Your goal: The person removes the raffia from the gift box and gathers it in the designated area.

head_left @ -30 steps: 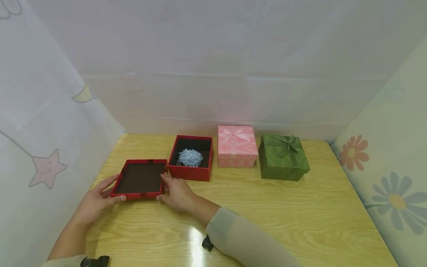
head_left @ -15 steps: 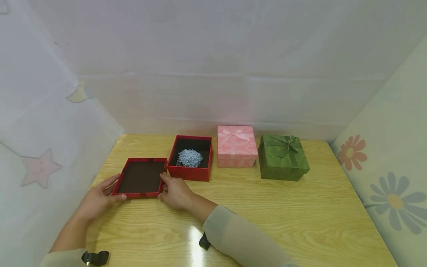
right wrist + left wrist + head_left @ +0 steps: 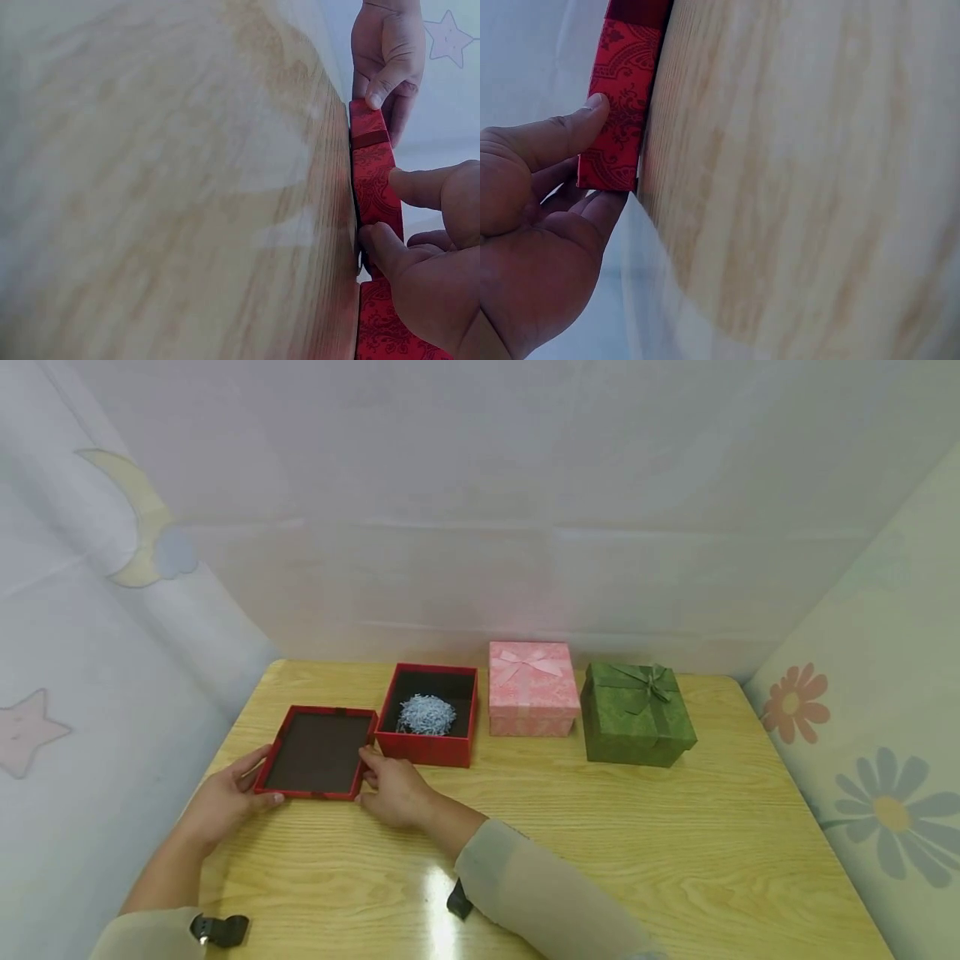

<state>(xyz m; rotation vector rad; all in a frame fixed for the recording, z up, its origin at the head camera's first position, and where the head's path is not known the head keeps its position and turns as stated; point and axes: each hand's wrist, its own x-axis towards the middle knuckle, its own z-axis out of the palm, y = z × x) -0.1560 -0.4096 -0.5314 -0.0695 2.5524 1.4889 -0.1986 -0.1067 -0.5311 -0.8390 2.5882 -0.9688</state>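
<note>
A red box lid [image 3: 318,752] lies with its dark inside facing up at the left of the table. My left hand [image 3: 223,797] holds its near left corner, thumb on the front wall and fingers at the left side. In the left wrist view the thumb presses the patterned red wall [image 3: 619,112]. My right hand [image 3: 397,792] grips the lid's right side near the front corner, fingertips at the rim. Right behind that hand stands the red box [image 3: 426,751], uncovered, with pale blue shredded paper [image 3: 427,715] inside.
A pink box [image 3: 532,722] with a bow stands right of the red box, and a green box [image 3: 630,747] with a bow beyond it. All are on a wooden table [image 3: 600,843]. White printed cloth [image 3: 480,585] hangs at the back and sides.
The lid has shifted slightly away from me, its far edge moving up in the head view. Both hands stay on it, and the left has moved a little with it.
</note>
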